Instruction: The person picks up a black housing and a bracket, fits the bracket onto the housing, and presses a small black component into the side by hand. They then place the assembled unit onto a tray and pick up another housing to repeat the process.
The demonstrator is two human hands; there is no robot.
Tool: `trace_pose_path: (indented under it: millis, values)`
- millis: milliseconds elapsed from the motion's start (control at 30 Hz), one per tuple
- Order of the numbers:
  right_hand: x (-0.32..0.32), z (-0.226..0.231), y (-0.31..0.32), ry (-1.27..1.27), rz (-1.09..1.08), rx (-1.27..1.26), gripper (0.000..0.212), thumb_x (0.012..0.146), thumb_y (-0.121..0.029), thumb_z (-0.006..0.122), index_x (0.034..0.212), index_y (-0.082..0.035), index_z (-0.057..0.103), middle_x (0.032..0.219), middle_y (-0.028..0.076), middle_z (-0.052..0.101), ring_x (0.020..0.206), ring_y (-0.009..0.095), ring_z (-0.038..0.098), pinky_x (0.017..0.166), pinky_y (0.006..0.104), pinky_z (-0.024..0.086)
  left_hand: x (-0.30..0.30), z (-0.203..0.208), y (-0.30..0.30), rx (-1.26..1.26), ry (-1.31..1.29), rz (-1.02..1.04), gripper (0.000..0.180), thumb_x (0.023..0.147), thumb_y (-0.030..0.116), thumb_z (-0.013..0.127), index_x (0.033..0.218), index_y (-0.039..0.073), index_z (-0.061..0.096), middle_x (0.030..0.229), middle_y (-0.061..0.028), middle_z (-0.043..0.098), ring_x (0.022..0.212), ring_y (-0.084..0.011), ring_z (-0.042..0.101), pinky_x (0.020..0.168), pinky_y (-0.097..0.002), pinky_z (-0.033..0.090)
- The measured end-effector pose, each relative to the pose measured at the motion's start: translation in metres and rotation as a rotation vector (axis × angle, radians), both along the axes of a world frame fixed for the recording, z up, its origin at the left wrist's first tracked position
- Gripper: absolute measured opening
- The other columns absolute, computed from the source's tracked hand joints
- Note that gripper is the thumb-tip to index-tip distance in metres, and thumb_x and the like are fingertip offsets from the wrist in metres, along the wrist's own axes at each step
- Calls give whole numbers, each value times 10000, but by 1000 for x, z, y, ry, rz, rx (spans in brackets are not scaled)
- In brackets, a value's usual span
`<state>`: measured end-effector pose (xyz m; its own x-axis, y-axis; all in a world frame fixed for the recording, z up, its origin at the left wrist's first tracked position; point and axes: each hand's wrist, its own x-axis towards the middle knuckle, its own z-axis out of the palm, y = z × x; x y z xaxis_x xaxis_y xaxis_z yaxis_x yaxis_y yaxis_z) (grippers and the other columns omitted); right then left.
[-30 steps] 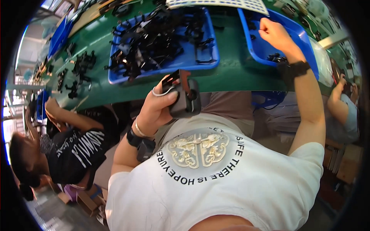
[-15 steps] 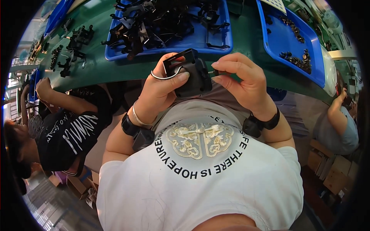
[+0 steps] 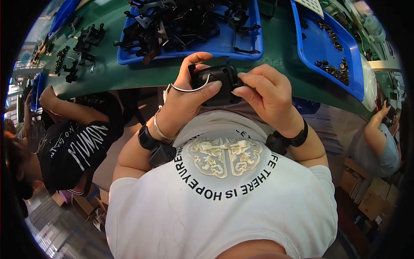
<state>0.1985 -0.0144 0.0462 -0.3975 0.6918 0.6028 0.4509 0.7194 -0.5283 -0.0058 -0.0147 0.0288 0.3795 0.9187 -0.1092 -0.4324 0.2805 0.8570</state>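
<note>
My left hand (image 3: 184, 96) is wrapped round a black plastic housing (image 3: 222, 94), its thumb lying on the near face. A white wire (image 3: 188, 90) loops out of the housing and over that hand. My right hand (image 3: 272, 91) is closed in a pinch at the housing's right side, thumb and forefinger touching its edge. Between those fingertips sits a small dark knob, mostly hidden now; the earlier view showed it with a short metal shaft. Both hands are held above my lap, just before the table edge.
Black brackets (image 3: 172, 32) are heaped in a blue tray (image 3: 189, 55) on the green table (image 3: 108, 77). Another blue tray (image 3: 308, 60), at right, holds small dark knobs (image 3: 334, 71). More black parts (image 3: 86, 43) lie at left. People sit on both sides.
The housing has tilted so its near face shows more and its open frame less. My right fingers have moved in against its side, and the metal shaft no longer shows.
</note>
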Motion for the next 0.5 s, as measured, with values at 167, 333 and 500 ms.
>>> trace_pose_path:
  millis: [167,333,500]
  values:
    - [3,-9,4,-102,-22,-143,258,871,-240,612,798,8,600,709,46,541,625,140,508,533,245,400,4,-2,0,333,219,58,599,786,13,669,1271,43,320,1083,-73,495,980,-125,509,856,-251,459]
    - [-2,-9,-1,282,54,-639,346,916,-299,540,745,1,558,692,55,508,600,134,464,538,254,378,0,1,0,552,428,114,590,781,9,673,1254,31,322,1077,-79,496,993,-134,511,856,-254,457]
    - [-7,-8,-5,276,-6,-443,283,923,-278,531,827,-12,543,715,68,509,604,147,459,570,263,385,2,2,-2,371,323,146,571,772,57,699,1243,57,376,1094,-56,507,993,-119,505,893,-260,418]
